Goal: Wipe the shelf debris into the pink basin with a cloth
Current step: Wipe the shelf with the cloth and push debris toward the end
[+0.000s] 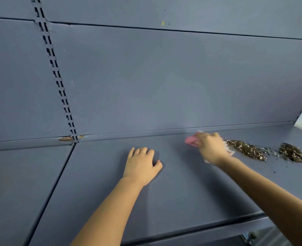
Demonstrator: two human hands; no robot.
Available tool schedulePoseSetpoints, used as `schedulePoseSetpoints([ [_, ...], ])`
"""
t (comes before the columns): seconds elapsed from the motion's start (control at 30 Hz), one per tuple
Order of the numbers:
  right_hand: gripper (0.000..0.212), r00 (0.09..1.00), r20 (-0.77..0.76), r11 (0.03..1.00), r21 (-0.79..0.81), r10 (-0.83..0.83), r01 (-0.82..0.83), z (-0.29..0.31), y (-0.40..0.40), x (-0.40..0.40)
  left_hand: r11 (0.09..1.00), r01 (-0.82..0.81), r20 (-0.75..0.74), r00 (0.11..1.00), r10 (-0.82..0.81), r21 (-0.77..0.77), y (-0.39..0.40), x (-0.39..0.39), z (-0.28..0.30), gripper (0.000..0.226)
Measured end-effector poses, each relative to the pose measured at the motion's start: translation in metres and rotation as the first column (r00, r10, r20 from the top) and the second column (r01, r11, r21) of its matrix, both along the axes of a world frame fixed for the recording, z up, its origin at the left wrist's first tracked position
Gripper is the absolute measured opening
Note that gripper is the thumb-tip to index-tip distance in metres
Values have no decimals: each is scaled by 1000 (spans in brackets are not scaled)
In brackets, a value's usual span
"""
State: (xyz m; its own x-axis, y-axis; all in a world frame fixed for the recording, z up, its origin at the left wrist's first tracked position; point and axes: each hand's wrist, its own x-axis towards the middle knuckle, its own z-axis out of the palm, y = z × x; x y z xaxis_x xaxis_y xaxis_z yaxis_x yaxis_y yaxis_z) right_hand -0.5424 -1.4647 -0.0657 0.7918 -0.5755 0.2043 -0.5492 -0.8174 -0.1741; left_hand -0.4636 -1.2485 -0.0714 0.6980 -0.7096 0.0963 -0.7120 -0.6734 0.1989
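Fingers of right hand curled and closed around pink cloth, pressed to blue shelf near rear edge; cloth blurred, white fringe visible under wrist side. Fingers of left hand slightly spread, bent, tips down on shelf surface, thumb out to right; holding nothing. Debris: brown granular pile with white flecks, just right of cloth hand, touching or nearly touching cloth edge. Second debris pile farther right, scattered specks between. Slotted upright on back panel, at left. Pink basin out of frame.
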Motion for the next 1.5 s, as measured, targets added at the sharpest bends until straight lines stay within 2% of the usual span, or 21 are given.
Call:
schedulePoseSetpoints([
  [0.07,40,986,-2,986,21,168,-168,-10,36,19,1000,0,10,1000,0,2,0,-1,0,46],
  [0.17,35,963,-8,960,80,269,-267,-17,58,40,1000,-2,12,1000,2,2,1,-1,0,46],
  [0.27,41,996,49,980,182,69,-77,-13,26,47,1000,-5,9,1000,4,3,1,0,0,46],
  [0.33,55,997,10,981,180,-71,68,-6,-2,36,1000,-3,8,1000,3,1,1,-1,0,46],
  [0.4,58,979,-2,965,173,-202,199,0,-23,17,1000,-1,3,1000,1,-4,1,-1,0,47],
  [0.63,36,935,-105,936,66,-338,345,7,-60,-17,1000,4,16,1000,-5,8,0,0,0,48],
  [0.7,33,953,-76,952,57,-295,299,20,-37,-16,1000,11,17,1000,-11,10,0,0,0,49],
  [0.77,34,991,0,989,54,-138,137,22,1,-11,1000,9,19,1000,-9,9,0,0,0,49],
  [0.87,39,990,-51,991,-6,135,-135,6,66,-6,1000,4,31,1000,-4,14,0,1,-1,48],
  [0.9,41,980,-80,983,-33,180,-183,-3,76,-2,1000,4,32,999,-4,16,0,0,-1,48],
  [0.97,43,987,-53,988,10,154,-154,-5,75,-2,1000,7,28,1000,-8,24,1,-2,0,49],
  [1.03,42,997,-32,991,116,68,-64,-1,54,-5,1000,5,27,1000,-6,26,1,-4,0,49],
  [1.1,43,999,-31,987,157,-21,26,-5,25,-12,1000,4,30,1000,-4,22,2,-4,-1,49],
  [1.23,45,970,-68,962,134,-231,239,-6,-27,-29,1000,6,20,1000,-6,12,1,-3,0,49],
  [1.3,39,959,-90,953,117,-271,280,1,-34,-32,1000,6,15,1000,-6,7,0,-2,1,49],
  [1.37,33,968,-72,965,89,-240,245,7,-22,-29,1000,6,13,1000,-6,9,1,-2,1,48],
  [1.5,37,996,-43,995,73,72,-68,2,37,-23,1000,-1,15,1000,1,8,0,-1,1,48],
])
